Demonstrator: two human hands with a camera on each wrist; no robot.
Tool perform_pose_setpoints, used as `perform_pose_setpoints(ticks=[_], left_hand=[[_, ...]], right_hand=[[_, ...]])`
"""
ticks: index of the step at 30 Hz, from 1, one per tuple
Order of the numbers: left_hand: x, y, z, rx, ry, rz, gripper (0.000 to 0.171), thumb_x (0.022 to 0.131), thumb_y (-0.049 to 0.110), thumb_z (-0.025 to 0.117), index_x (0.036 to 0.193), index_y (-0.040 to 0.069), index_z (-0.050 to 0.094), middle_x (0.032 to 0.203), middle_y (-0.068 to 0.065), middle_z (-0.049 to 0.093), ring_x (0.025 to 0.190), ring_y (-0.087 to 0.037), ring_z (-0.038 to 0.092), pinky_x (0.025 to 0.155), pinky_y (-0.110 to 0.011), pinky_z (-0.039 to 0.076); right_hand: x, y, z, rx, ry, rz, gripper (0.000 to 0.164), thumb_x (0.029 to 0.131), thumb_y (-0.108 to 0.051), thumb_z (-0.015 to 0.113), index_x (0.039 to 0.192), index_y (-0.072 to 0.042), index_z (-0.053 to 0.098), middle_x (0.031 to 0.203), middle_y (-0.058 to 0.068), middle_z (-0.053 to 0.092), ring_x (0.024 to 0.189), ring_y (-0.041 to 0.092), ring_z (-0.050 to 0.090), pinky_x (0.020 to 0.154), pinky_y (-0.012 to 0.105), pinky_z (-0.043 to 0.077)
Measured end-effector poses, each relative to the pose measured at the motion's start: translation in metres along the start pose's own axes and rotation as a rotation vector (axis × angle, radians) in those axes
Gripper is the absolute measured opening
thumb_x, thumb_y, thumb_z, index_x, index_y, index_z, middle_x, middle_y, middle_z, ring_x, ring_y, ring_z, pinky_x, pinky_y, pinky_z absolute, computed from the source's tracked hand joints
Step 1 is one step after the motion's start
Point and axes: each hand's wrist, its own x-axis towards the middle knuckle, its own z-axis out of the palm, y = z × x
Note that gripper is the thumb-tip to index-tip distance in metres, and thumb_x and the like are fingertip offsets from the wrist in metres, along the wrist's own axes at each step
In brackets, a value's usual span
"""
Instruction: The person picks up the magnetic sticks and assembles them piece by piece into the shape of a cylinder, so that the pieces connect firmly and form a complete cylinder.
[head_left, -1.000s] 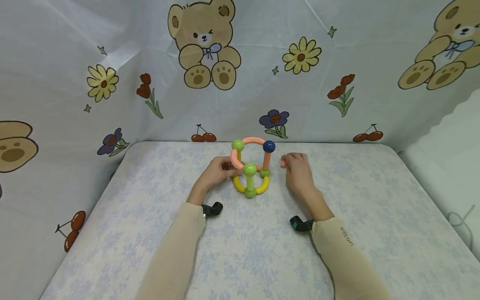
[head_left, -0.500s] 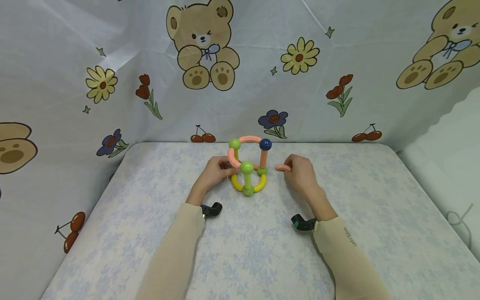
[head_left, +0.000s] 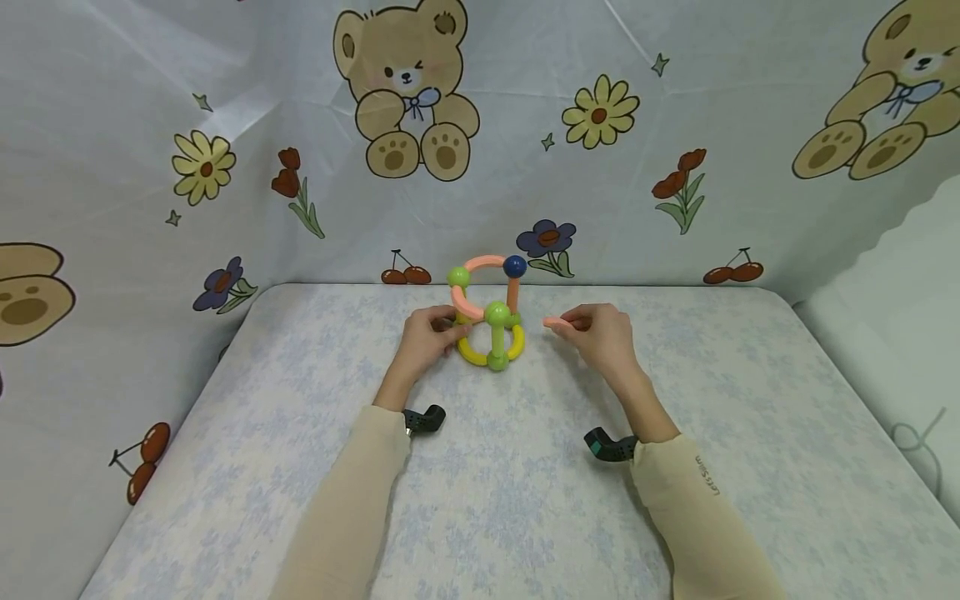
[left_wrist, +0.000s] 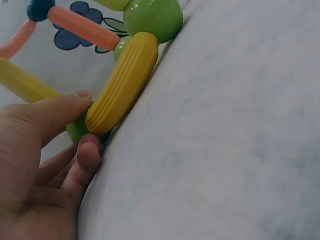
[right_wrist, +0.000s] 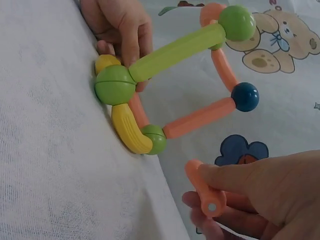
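A frame of magnetic balls and rods [head_left: 498,337] stands mid-table, with a yellow curved base, green balls, coral upper rods and one navy ball [head_left: 515,267]. At its left side, my left hand [head_left: 425,337] grips a low green ball [left_wrist: 75,131] where two yellow rods [left_wrist: 125,82] meet, thumb above and fingers below; the ball is mostly hidden. My right hand [head_left: 602,340] pinches a short curved coral rod [right_wrist: 214,199] between thumb and fingers. That rod points toward the frame's right side, a small gap away, and its near end shows a round, silvery tip.
A pale blue floral cloth [head_left: 517,500] covers the table. Behind it hangs a white sheet printed with bears and flowers [head_left: 480,208]. A thin grey cable [head_left: 930,450] lies at the far right beyond the table edge.
The frame has shifted left and away from me, turning slightly, with my left hand on it. In my right hand, the coral rod has come out past the fingertips and moved left.
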Motion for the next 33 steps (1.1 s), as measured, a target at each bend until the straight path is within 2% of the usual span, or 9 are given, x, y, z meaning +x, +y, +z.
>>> perform_pose_setpoints(ticks=[3,7,13,16,19,21,25,28,33], left_hand=[[0.001,0.000,0.000,-0.006,0.027,-0.004,0.026,0.096,0.021,0.081,0.120,0.013,0.077,0.098,-0.012,0.074,0.059,-0.017,0.059,0.054,-0.027,0.051],[0.001,0.000,0.000,-0.015,0.033,-0.005,0.024,0.095,0.019,0.082,0.118,0.013,0.078,0.095,-0.012,0.073,0.059,-0.017,0.059,0.052,-0.026,0.051],[0.002,-0.001,0.001,-0.013,0.024,-0.002,0.023,0.093,0.019,0.083,0.116,0.013,0.078,0.088,-0.010,0.073,0.056,-0.017,0.056,0.052,-0.027,0.049],[0.003,0.000,0.001,-0.011,0.020,-0.008,0.023,0.093,0.020,0.084,0.114,0.014,0.078,0.087,-0.009,0.072,0.055,-0.017,0.056,0.052,-0.027,0.048],[0.003,0.001,0.002,-0.003,0.009,-0.006,0.022,0.092,0.020,0.085,0.111,0.014,0.077,0.090,-0.008,0.071,0.057,-0.017,0.055,0.054,-0.028,0.048],[0.002,0.002,0.002,0.012,0.001,0.003,0.021,0.091,0.020,0.085,0.110,0.014,0.077,0.093,-0.008,0.071,0.058,-0.018,0.055,0.054,-0.028,0.047],[0.001,0.002,0.002,0.041,-0.007,0.013,0.022,0.090,0.023,0.086,0.109,0.016,0.077,0.094,-0.006,0.070,0.061,-0.018,0.057,0.055,-0.029,0.049],[0.001,0.001,0.002,0.063,-0.021,0.024,0.024,0.089,0.026,0.087,0.108,0.017,0.076,0.091,-0.007,0.069,0.066,-0.021,0.058,0.058,-0.031,0.050],[-0.002,0.003,0.001,0.100,-0.051,0.057,0.025,0.089,0.025,0.088,0.109,0.017,0.076,0.093,-0.006,0.066,0.079,-0.024,0.059,0.069,-0.035,0.049]], right_hand=[[0.000,-0.001,0.000,0.034,0.027,-0.002,0.037,0.096,-0.041,0.079,0.107,-0.006,0.083,0.096,0.013,0.081,0.082,0.028,0.073,0.064,0.034,0.053],[0.001,-0.003,-0.002,0.094,0.022,0.014,0.028,0.099,-0.033,0.075,0.106,-0.007,0.083,0.094,0.011,0.081,0.079,0.027,0.071,0.061,0.031,0.049],[0.002,-0.008,-0.008,0.239,-0.030,0.053,0.033,0.100,-0.037,0.073,0.112,-0.007,0.078,0.096,0.011,0.081,0.084,0.030,0.074,0.067,0.031,0.054],[0.002,-0.012,-0.014,0.374,-0.107,0.092,0.038,0.100,-0.034,0.073,0.120,-0.001,0.074,0.102,0.014,0.079,0.089,0.031,0.076,0.076,0.030,0.059],[0.003,-0.014,-0.020,0.550,-0.200,0.136,0.045,0.100,-0.031,0.074,0.128,0.004,0.068,0.107,0.011,0.077,0.094,0.025,0.075,0.085,0.028,0.061],[0.003,-0.016,-0.023,0.672,-0.258,0.156,0.049,0.101,-0.029,0.074,0.132,0.007,0.064,0.105,0.007,0.076,0.096,0.020,0.073,0.088,0.028,0.060],[0.003,-0.018,-0.027,0.839,-0.323,0.178,0.051,0.102,-0.026,0.073,0.135,0.010,0.061,0.096,-0.001,0.077,0.092,0.014,0.070,0.087,0.023,0.059],[0.003,-0.022,-0.027,0.929,-0.315,0.187,0.050,0.102,-0.026,0.073,0.133,0.011,0.061,0.092,-0.001,0.078,0.087,0.012,0.069,0.083,0.020,0.058],[0.000,-0.030,-0.024,1.026,-0.241,0.206,0.044,0.100,-0.026,0.075,0.125,0.009,0.065,0.092,0.002,0.077,0.083,0.013,0.069,0.081,0.020,0.059]])
